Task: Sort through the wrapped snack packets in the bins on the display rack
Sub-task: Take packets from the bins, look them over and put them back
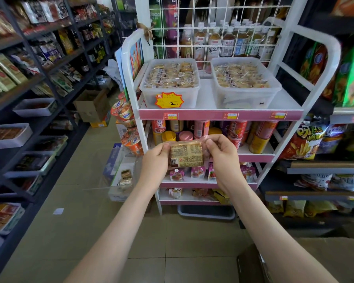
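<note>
A wrapped snack packet (186, 154), clear film over a tan block with printed text facing me, is held in front of the white display rack (282, 113). My left hand (154, 160) pinches its left end and my right hand (223, 154) pinches its right end. On the rack's top shelf stand two clear plastic bins: the left bin (170, 99) with a yellow starburst price tag and the right bin (245, 99), both filled with several similar wrapped packets.
Bottled drinks (215, 43) stand behind a wire grid at the rack's back. Canisters (258, 137) and small pouches fill the lower shelves. Dark shelving (39, 82) lines the left aisle, chip bags (352, 78) the right. Stacked cup noodles (125, 117) and a cardboard box (92, 105) sit left of the rack.
</note>
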